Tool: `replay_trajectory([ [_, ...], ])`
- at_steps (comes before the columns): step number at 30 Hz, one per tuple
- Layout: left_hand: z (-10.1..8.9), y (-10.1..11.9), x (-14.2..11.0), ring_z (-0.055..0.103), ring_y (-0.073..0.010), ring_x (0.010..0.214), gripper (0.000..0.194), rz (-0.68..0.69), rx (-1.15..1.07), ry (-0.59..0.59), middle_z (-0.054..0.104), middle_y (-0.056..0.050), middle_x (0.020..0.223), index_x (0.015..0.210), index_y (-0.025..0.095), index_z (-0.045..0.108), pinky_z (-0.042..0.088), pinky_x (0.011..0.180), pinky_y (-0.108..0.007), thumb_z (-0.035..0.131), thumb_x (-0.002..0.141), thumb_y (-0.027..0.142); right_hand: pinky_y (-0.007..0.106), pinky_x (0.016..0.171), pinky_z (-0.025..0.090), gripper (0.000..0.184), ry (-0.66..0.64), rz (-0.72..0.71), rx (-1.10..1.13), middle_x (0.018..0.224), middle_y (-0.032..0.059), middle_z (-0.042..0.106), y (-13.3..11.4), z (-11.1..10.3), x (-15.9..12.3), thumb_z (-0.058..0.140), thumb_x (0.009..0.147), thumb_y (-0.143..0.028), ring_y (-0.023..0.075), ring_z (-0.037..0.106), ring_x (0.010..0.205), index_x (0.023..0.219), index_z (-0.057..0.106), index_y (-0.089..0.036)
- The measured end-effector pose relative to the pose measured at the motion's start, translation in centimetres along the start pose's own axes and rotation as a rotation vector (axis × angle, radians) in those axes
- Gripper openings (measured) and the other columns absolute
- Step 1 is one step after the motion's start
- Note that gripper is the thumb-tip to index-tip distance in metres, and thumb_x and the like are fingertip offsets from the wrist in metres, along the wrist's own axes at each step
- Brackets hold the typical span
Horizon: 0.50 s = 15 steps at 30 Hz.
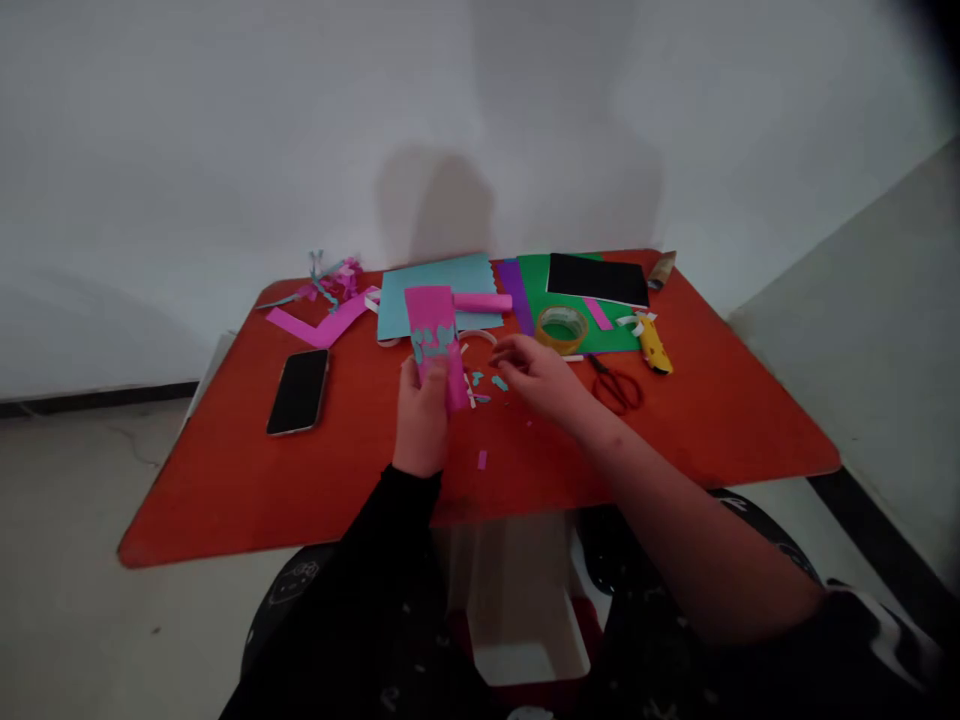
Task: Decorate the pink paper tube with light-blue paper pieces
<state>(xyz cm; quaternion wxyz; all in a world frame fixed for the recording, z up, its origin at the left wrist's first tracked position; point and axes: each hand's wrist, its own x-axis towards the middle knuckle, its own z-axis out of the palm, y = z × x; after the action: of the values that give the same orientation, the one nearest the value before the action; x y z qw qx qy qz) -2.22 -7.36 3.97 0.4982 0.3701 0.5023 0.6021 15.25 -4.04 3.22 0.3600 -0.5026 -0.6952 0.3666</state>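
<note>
My left hand [421,420] grips the lower part of a pink paper piece [430,306], raised above the table. Leaf-like light-blue paper bits cross its middle in a band. To the right, my right hand [534,372] hovers over the table with fingers curled together; whatever lies between the fingertips is too small to make out. Below its fingertips lie small blue paper scraps [499,383]. A rolled pink paper tube [484,302] lies behind the held piece. Beyond my right hand is a roll of tape [562,329], with red-handled scissors [616,388] farther right.
A phone [298,392] lies at the left of the red table [247,500]. Pink and blue shreds [337,280] are heaped at the back left. Blue sheet [397,290], green sheet [536,275], black rectangle [597,279] and yellow spotted roll [655,345] lie along the back and right.
</note>
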Motion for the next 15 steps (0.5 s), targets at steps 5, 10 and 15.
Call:
replay_trajectory([
  [5,-0.2,0.4,0.2,0.059,-0.0133,0.070,0.030,0.007,0.011,0.030,0.070,-0.004,0.088,0.098,0.019,0.065,0.047,0.064,-0.025,0.065,0.091,0.049,0.038,0.088,0.047,0.018,-0.132,-0.068,-0.708,0.108,0.0170,0.074,1.5,1.0,-0.2,0.053,0.097,-0.016,0.0285,0.067,0.102,0.111,0.064,-0.016],
  [10,0.2,0.3,-0.2,0.055,-0.0137,0.070,0.033,0.029,0.057,-0.002,0.067,-0.003,0.084,0.095,0.019,0.065,0.047,0.068,-0.027,0.066,0.090,0.052,0.034,0.085,0.044,0.019,-0.164,-0.077,-0.778,0.109,0.0155,0.073,1.7,1.5,0.0,0.049,0.098,-0.013,0.0267,0.064,0.103,0.111,0.062,-0.016],
  [15,0.5,0.6,-0.6,0.057,-0.0166,0.075,0.027,0.021,0.078,-0.008,0.065,-0.003,0.084,0.089,0.021,0.063,0.048,0.070,-0.030,0.068,0.090,0.048,0.032,0.080,0.042,0.018,-0.147,-0.073,-0.711,0.106,0.0128,0.073,1.7,1.7,0.1,0.049,0.096,-0.013,0.0251,0.065,0.097,0.107,0.062,-0.018],
])
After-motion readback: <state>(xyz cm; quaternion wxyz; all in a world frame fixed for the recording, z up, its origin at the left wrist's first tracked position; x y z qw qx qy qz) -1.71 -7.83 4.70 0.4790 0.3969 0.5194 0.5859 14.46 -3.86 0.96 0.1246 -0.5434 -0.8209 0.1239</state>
